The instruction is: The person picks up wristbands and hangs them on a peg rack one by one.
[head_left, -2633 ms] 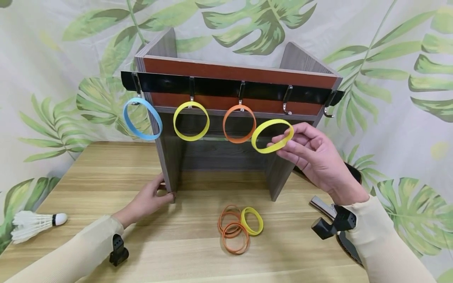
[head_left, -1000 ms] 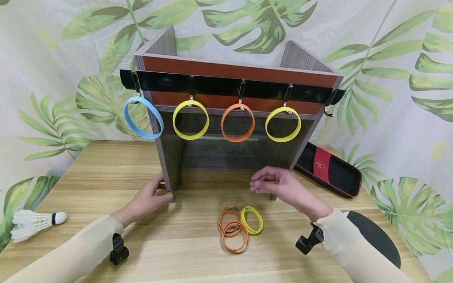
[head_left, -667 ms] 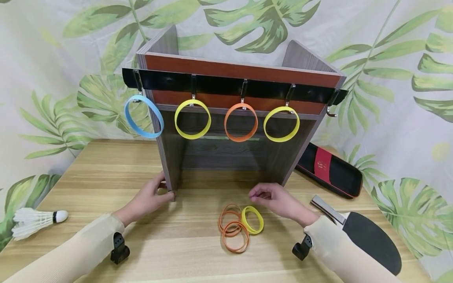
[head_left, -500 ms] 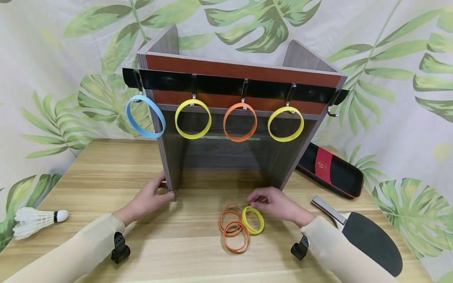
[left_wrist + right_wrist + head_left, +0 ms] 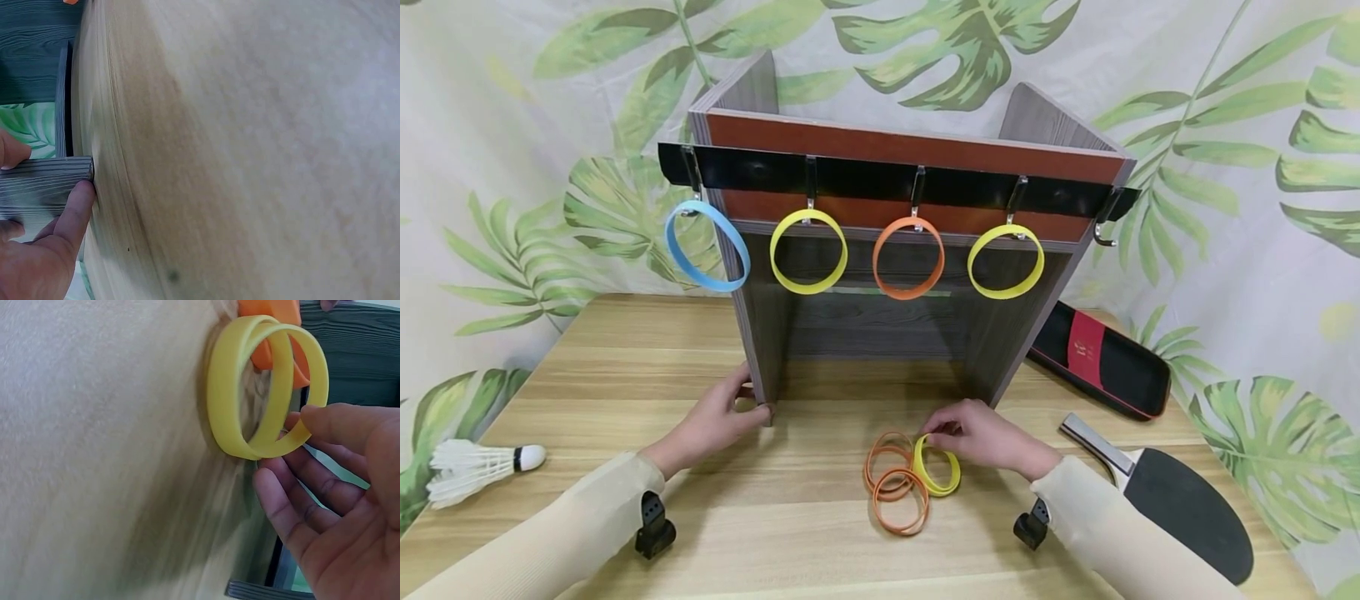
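My right hand (image 5: 981, 435) pinches the edge of a yellow silicone wristband (image 5: 315, 365) between thumb and fingers. It is tilted against a second yellow wristband (image 5: 225, 394) lying on the table. Touching these are several orange wristbands (image 5: 901, 504). My left hand (image 5: 715, 423) grips the foot of the left side panel (image 5: 44, 181) of a grey wooden shelf (image 5: 760, 333), thumb and fingers on opposite sides. Along the shelf's black hook rail (image 5: 865, 177) hang a blue wristband (image 5: 673, 250), a yellow one, an orange one (image 5: 877, 258) and another yellow one (image 5: 1040, 275). The rightmost hook (image 5: 1103, 237) carries no band.
At the right lies a table tennis paddle (image 5: 1187, 512), handle toward the shelf, partly under the right sleeve. Behind it is a black case (image 5: 1131, 375) with a red band. A shuttlecock (image 5: 478, 471) lies at the table's left edge. A leaf-patterned cloth hangs behind.
The right hand has hung a yellow wristband on the fourth hook, let go, and come down to the pile, where it has taken hold of another yellow one. The left hand stays put.
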Tool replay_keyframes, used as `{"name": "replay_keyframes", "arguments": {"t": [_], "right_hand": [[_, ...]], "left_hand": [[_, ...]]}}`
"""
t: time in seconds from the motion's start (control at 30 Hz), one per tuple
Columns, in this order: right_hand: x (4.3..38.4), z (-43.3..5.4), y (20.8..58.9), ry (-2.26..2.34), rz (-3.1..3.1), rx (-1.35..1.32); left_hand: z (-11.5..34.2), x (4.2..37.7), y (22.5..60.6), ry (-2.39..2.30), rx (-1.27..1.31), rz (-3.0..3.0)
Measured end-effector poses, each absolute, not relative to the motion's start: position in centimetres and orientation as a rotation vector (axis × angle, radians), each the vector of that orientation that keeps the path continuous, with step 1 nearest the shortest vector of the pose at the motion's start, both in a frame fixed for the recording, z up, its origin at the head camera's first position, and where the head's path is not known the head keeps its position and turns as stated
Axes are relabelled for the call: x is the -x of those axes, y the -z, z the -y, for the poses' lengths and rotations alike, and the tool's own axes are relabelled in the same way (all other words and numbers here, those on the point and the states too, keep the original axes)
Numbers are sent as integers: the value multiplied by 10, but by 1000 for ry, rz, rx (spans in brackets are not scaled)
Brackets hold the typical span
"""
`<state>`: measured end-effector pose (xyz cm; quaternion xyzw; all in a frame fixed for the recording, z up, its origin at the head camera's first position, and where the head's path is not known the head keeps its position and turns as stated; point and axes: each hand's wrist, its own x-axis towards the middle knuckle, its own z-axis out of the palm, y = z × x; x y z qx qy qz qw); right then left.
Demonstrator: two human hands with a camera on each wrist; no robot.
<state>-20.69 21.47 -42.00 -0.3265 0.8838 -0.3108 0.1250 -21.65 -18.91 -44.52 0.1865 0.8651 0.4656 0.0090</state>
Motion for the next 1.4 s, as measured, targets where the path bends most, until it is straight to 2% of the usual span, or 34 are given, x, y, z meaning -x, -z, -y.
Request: {"name": "replay_keyframes", "arguments": {"t": [0.47,0.8,1.13,1.4], "right_hand": [[204,-234,400,959,-2549,883],[201,-252,383,1222,-2420,756],[190,-272,333,1509,-2374,713],[184,-287,299,1924,-2041,912]], "left_hand": [[190,218,445,-1449,-586,-2701],[190,218,445,-1446,-586,-2708],[190,217,445,-1443,-576,-2705],[190,217,446,-1451,-586,-2712]]}}
